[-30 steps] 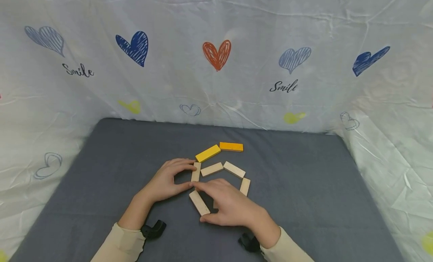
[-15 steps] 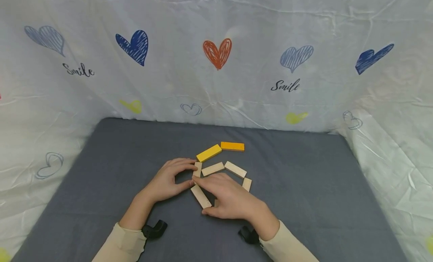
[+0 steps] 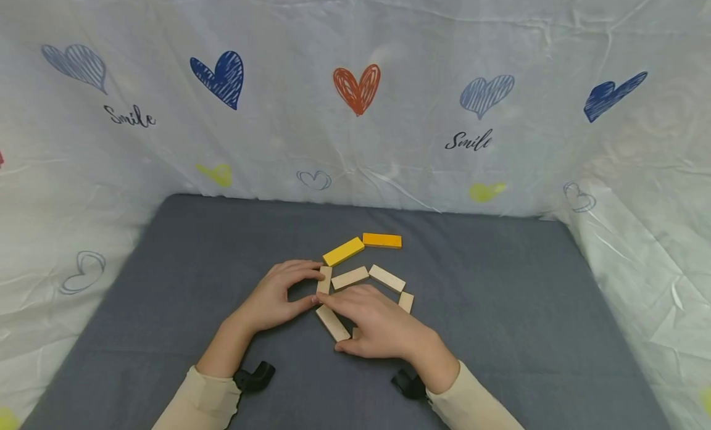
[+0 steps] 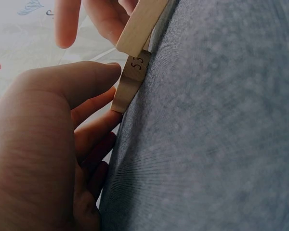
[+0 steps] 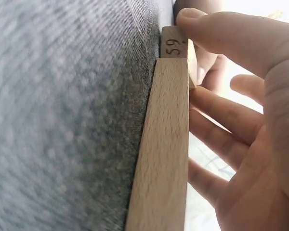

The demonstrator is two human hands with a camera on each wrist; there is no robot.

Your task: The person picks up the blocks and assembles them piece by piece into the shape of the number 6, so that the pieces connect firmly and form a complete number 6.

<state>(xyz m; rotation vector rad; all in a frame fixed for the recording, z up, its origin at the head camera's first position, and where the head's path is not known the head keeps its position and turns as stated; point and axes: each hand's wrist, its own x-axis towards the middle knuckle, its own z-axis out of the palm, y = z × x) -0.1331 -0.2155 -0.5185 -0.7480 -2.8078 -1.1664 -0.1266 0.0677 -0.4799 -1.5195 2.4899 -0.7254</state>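
Observation:
My left hand (image 3: 278, 297) holds a plain wooden block (image 3: 324, 282) between thumb and fingers, flat on the grey cloth. In the left wrist view this block (image 4: 127, 89) bears the number 53 on its end. With thumb and fingers at its two ends, my right hand (image 3: 383, 324) grips another plain block (image 3: 332, 324), slanted, its far end right at the first block's near end. The right wrist view shows 59 on the gripped block's end (image 5: 174, 43), under the thumb. A long plain block (image 5: 164, 139) lies close by it, mostly hidden under the right hand in the head view.
Past the left hand's block, a yellow block (image 3: 343, 252) and an orange block (image 3: 382, 241) continue the line. Inside this curve, several plain blocks, among them a slanted block (image 3: 387, 278), form an arc. A white curtain (image 3: 355, 146) with printed hearts stands behind the grey cloth (image 3: 528, 306).
My right hand has slid its block slightly away from me, closing the gap to the left hand's block. The left hand keeps its place on its block.

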